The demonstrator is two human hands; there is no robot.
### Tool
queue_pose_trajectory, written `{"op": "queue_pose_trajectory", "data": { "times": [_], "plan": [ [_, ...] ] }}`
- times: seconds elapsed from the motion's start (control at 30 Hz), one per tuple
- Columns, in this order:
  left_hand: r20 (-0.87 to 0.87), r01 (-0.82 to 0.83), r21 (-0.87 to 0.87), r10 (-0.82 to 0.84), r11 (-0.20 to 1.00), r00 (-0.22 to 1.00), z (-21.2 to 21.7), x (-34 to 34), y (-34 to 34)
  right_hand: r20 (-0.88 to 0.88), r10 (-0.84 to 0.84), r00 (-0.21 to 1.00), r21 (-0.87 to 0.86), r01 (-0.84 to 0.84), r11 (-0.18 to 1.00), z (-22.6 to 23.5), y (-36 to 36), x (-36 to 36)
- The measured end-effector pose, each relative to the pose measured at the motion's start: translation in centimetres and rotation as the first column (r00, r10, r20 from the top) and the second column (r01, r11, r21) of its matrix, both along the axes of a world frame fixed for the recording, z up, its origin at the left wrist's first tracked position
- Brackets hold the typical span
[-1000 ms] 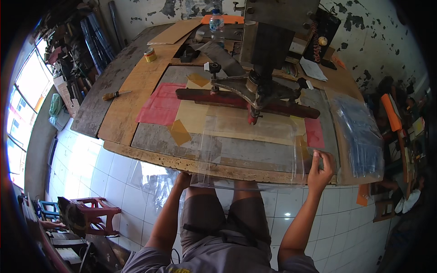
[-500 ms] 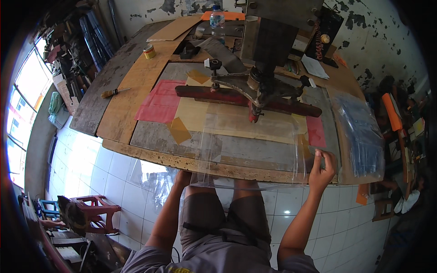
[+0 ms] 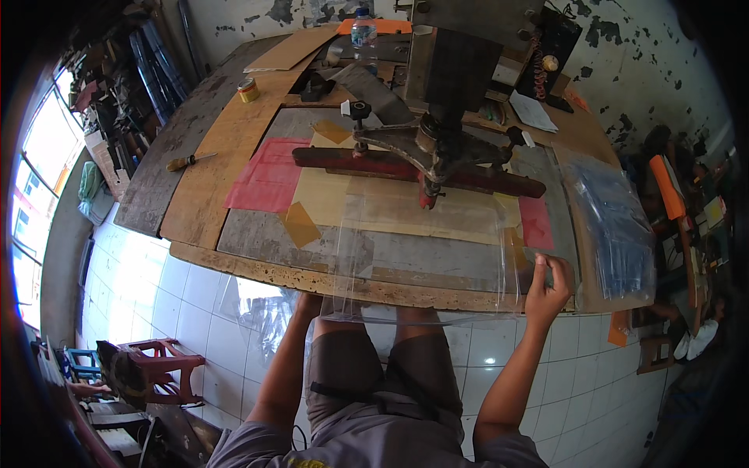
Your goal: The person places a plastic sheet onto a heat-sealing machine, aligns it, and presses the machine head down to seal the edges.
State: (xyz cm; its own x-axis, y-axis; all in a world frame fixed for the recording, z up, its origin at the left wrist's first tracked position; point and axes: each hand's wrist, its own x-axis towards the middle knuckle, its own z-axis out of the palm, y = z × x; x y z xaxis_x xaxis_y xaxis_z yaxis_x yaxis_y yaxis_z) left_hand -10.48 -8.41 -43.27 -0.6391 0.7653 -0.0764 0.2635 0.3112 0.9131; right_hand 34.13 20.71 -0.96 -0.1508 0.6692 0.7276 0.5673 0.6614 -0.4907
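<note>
A clear plastic sheet (image 3: 425, 257) with creased side edges lies over the front of the work board and hangs past the table edge toward my lap. Just beyond its right side, my right hand (image 3: 549, 282) is raised over the table edge, its fingers curled in a pinch; what is between them is too fine to make out. My left hand (image 3: 310, 304) is at the front edge near the sheet's left corner, its fingers hidden under the table. Across the sheet's far end stands a press bar (image 3: 476, 179), dark red, above a yellowish pad (image 3: 320, 199).
A stack of clear plastic pouches (image 3: 612, 234) lies at the right. Red sheets (image 3: 265, 173) and brown tape (image 3: 299, 225) flank the pad. Farther left are a screwdriver (image 3: 181, 163) and a small yellow tin (image 3: 248, 90). A water bottle (image 3: 363, 33) stands behind. Red stool (image 3: 168, 366) on the floor.
The whole view has shifted slightly to the left. Both hands and the plastic sheet keep nearly the same places; the right hand's fingers look a little more curled.
</note>
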Motion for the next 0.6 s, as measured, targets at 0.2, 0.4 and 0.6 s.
{"op": "queue_pose_trajectory", "data": {
  "times": [0.2, 0.4, 0.6],
  "plan": [
    [-0.043, 0.048, -0.015, -0.049, 0.999, 0.998, 0.5, -0.5, -0.5, 0.018, 0.017, 1.0, 0.029, -0.017, 0.999, 0.4, -0.2, -0.3],
    [-0.188, 0.026, 0.072, -0.012, 0.997, 0.982, 0.5, 0.0, -0.1, 0.002, 0.014, 1.0, -0.011, -0.014, 1.0, 0.2, -0.1, 0.0],
    [-0.136, 0.122, 0.054, -0.113, 0.991, 0.984, 1.9, 1.6, 0.0, 0.027, -0.001, 1.0, 0.007, 0.001, 1.0, 0.0, -0.1, 0.3]
  ]
}}
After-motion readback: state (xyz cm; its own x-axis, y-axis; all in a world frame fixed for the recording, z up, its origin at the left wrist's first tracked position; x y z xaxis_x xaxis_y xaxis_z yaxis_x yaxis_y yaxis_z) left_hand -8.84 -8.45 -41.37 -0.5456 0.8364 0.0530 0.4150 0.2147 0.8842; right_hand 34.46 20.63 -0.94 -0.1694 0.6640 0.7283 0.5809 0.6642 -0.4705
